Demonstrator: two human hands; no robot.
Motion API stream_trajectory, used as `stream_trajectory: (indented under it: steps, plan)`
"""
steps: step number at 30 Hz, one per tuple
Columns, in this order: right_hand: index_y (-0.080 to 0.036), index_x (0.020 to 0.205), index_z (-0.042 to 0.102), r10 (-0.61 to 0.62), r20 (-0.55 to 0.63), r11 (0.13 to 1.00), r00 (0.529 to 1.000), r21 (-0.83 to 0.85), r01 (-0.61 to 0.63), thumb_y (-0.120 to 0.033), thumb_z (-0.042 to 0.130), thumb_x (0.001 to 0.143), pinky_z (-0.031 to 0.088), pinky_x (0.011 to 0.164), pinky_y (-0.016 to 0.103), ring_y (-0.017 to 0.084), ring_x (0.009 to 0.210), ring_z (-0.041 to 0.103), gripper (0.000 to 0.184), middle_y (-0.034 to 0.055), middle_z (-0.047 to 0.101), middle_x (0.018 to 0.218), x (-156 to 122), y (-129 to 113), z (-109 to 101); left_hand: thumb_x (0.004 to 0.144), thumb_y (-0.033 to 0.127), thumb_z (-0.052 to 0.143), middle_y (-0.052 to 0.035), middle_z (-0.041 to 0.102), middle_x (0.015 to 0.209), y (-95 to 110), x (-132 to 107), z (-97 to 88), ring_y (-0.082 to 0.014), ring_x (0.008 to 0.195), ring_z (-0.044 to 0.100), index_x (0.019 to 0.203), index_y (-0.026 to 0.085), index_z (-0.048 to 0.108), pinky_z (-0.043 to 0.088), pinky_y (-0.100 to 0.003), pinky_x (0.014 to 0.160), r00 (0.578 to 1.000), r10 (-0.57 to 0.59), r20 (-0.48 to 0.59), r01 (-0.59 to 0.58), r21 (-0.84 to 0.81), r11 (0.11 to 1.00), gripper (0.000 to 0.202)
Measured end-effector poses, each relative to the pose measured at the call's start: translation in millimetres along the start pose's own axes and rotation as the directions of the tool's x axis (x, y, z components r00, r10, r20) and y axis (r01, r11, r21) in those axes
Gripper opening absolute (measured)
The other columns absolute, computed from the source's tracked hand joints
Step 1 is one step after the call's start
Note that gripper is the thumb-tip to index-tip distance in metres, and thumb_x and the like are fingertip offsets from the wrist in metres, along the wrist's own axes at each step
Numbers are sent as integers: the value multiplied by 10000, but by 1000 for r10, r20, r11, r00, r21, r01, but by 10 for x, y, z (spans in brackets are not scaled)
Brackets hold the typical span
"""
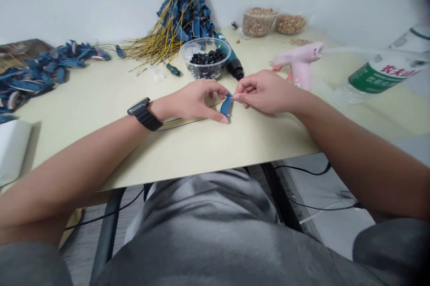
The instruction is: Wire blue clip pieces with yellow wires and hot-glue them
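Observation:
Between the fingers of my left hand [199, 100] is a small blue curved piece [226, 105], with thin yellow and black wires trailing from it under the wrist. My left hand wears a black watch. The thumb and index finger of my right hand [260, 91] pinch at the upper end of the same piece, by a tiny pale spot too small to make out. Just behind both hands stands a clear round tub [205, 57] of small black parts [208, 58].
A pink glue gun [298, 62] and a large water bottle [379, 73] stand right. A dark green tool [230, 57] lies beside the tub. Blue pieces on yellow wires [181, 17] are heaped at the wall, and more blue pieces [36, 75] lie left. Two tan-filled containers [258, 22] sit behind.

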State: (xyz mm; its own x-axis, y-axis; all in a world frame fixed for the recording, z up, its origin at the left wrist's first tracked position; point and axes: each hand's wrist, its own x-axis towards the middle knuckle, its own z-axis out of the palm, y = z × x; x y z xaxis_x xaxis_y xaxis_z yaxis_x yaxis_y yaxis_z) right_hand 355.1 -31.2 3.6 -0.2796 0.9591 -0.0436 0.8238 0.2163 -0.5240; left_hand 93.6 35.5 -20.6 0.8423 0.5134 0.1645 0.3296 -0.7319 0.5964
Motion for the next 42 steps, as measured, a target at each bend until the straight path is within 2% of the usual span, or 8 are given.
stream_trajectory:
  steps: [8,15,21,29,33,36,38,42]
  plan:
    - [-258,916,768,-12,4,1000,1000,-1,12,-518,803,1062,472,703,345,207,749,685,300,43,792,825,-9,8,-6,754,922,945,-108,839,1274,-8,1,0,-308,1147,724,1361,232,854,539,-417,1042,1000,-12,10,12,19,1000,923]
    - [-257,917,739,-21,7,1000,1000,24,21,-422,805,1061,471,717,340,195,726,668,229,23,783,817,-1,2,19,749,935,936,-113,822,1266,-5,3,-3,-319,1152,719,1359,225,848,538,-435,1051,1000,-20,10,20,25,999,941]
    - [-263,917,739,-25,9,999,1000,28,24,-446,805,1058,493,739,354,210,760,695,241,23,774,810,-2,0,26,740,924,949,-115,829,1260,-11,10,-5,-309,1135,714,1350,222,851,533,-422,1038,1000,-17,9,16,15,1000,935]
    - [-241,899,739,-21,-2,1000,1000,9,21,-264,765,1071,452,721,335,172,698,640,175,4,755,780,5,-28,21,761,924,948,-111,831,1254,-44,2,9,-309,1133,724,1354,219,856,535,-419,1033,1000,9,-3,-9,15,1000,926]
    - [-227,884,746,-1,-30,1000,1000,-12,1,-232,768,1055,440,711,335,165,688,633,172,5,747,766,7,-16,-3,748,934,951,-104,842,1235,-72,-1,36,-300,1111,733,1335,221,871,541,-405,1009,999,24,-37,-23,15,1000,927]
    - [-224,896,751,-1,-57,999,998,33,3,-234,782,1044,433,706,338,159,673,610,152,-3,729,755,-19,-14,-19,743,945,949,-103,850,1227,-80,-14,62,-299,1098,744,1330,228,876,546,-409,1001,997,21,-68,-19,30,999,930]
    - [-226,905,769,-29,-41,996,999,85,32,-247,810,1032,419,692,331,145,651,574,136,-17,703,739,-42,-19,-24,738,958,947,-106,853,1216,-80,-27,78,-303,1094,749,1325,232,878,547,-420,1006,995,22,-98,-17,51,999,936]
    - [-226,868,815,-112,79,984,991,145,100,-237,884,983,386,653,318,125,616,519,134,-36,649,681,-69,-23,-23,726,988,939,-118,854,1200,-77,-43,93,-327,1127,752,1302,225,885,547,-452,1050,990,36,-138,-24,90,996,957]
